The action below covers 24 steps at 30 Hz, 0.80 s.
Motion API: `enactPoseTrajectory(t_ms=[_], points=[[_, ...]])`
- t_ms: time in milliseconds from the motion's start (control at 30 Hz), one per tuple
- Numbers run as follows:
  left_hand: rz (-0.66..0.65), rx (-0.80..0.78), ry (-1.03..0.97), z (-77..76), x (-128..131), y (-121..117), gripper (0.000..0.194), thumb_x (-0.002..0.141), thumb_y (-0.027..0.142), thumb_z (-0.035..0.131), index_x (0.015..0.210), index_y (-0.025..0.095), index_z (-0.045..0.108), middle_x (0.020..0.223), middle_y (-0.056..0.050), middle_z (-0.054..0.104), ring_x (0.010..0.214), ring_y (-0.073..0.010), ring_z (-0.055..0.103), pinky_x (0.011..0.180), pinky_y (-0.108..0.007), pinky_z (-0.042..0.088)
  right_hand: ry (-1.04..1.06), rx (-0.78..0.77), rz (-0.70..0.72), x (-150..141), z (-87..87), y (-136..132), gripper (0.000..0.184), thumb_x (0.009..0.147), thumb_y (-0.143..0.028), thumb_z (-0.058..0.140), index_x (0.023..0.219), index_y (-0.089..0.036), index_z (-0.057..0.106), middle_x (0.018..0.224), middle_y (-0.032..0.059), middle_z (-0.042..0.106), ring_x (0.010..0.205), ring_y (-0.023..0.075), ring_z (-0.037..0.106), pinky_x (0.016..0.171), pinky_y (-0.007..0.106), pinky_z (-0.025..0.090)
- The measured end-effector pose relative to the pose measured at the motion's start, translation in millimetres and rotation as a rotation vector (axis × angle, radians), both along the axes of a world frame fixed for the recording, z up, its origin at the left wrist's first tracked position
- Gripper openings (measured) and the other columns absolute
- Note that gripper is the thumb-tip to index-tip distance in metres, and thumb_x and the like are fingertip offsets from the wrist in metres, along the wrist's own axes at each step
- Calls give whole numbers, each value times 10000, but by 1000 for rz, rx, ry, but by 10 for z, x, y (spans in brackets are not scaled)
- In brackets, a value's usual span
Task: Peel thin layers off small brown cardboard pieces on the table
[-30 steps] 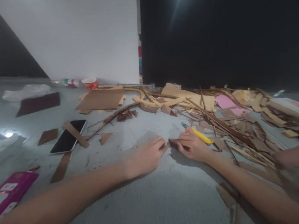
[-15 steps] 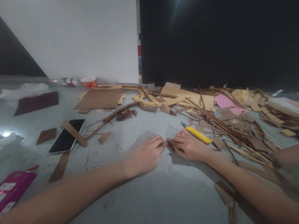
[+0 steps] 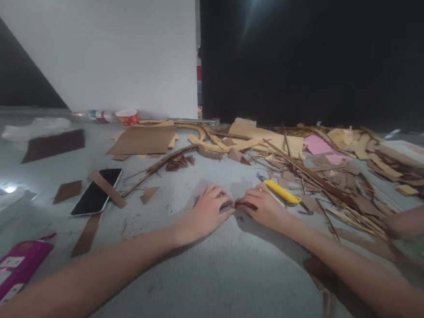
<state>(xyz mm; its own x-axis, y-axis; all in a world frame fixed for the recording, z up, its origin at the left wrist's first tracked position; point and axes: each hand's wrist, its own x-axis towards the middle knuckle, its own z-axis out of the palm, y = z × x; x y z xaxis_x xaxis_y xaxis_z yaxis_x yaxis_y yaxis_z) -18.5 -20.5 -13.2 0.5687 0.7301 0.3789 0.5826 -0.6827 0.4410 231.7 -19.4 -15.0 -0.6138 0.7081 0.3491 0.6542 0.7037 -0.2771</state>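
My right hand [image 3: 262, 208] is closed, with its thumb and fingers around a small brown piece of card [image 3: 247, 206]. Close beside it, my left hand [image 3: 210, 211] has curled fingers, and its thumb and index fingertips pinch the left end of that same piece. Most of the card is hidden by the fingers. Just beyond my right hand lies a yellow utility knife [image 3: 281, 191] with its blade pointing up and left. Left of my left hand rests a small brown triangle of card [image 3: 149, 194]. Several folded brown triangles [image 3: 177, 164] sit farther back.
A phone [image 3: 97, 192] with a card strip across it lies left, above a magenta packet [image 3: 26, 262]. Brown sheets [image 3: 144, 139], a paper cup [image 3: 127, 117] and a bottle [image 3: 100, 116] stand behind. Card scraps [image 3: 336, 175] crowd the right, where another person's arm [image 3: 414, 219] reaches in.
My left hand's fingers have risen and arched, with thumb and index now meeting at the card. The right hand has tilted slightly and stays in nearly the same place.
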Motion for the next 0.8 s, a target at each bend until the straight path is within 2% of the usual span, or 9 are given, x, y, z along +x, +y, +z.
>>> enactPoseTrajectory(t_ms=[67, 167, 333, 433, 567, 667, 800], points=[[-52, -20, -24, 1, -5, 5, 120, 1053, 310, 721, 1093, 217, 786, 1128, -65, 714, 1221, -267, 587, 1078, -471, 500, 44, -51, -38, 0, 12, 28, 133, 1081, -285, 643, 1092, -254, 772, 1028, 56, 766, 960, 231, 687, 1000, 446, 404], [-90, -30, -57, 5, -3, 8, 106, 1057, 278, 710, 1071, 216, 795, 1107, -60, 721, 1205, -262, 592, 1070, -454, 514, 76, -148, -90, -3, 43, 54, 92, 1044, -261, 688, 1114, -243, 745, 1103, 70, 731, 1041, 245, 675, 984, 434, 405], [-52, -41, -65, -15, 8, 31, 146, 1041, 271, 734, 1154, 187, 772, 1149, -75, 740, 1196, -263, 612, 1067, -449, 525, 104, -260, -132, 8, 45, 104, 70, 1003, -284, 750, 1037, -228, 725, 1139, 75, 671, 1113, 256, 641, 1007, 428, 426], [-26, -48, -64, -29, 7, 46, 195, 1037, 275, 742, 1208, 183, 757, 1178, -82, 747, 1210, -273, 618, 1070, -462, 528, 149, -295, -121, 13, 25, 140, 80, 988, -277, 769, 994, -218, 714, 1110, 69, 672, 1055, 240, 638, 967, 402, 449], [-63, -39, -116, -26, 0, 48, 129, 1067, 241, 688, 1166, 203, 762, 1136, -66, 750, 1184, -250, 641, 1055, -437, 538, 189, -328, -75, -12, 54, 129, 111, 1006, -260, 753, 938, -219, 675, 998, 29, 696, 912, 204, 637, 894, 365, 450], [-112, 27, -154, -13, -9, 32, 106, 1080, 209, 652, 1094, 188, 754, 1064, -57, 741, 1115, -234, 644, 1002, -403, 552, 172, -253, -32, -37, 101, 75, 127, 1061, -273, 695, 953, -224, 647, 939, 14, 715, 857, 195, 637, 893, 367, 440], [-151, 123, -106, 4, -30, 1, 168, 1093, 141, 570, 1072, 176, 733, 1041, -62, 722, 1066, -234, 642, 954, -397, 563, 87, 39, 104, -35, 126, 21, 180, 1127, -287, 595, 970, -213, 642, 891, 29, 710, 840, 201, 624, 865, 371, 421]])
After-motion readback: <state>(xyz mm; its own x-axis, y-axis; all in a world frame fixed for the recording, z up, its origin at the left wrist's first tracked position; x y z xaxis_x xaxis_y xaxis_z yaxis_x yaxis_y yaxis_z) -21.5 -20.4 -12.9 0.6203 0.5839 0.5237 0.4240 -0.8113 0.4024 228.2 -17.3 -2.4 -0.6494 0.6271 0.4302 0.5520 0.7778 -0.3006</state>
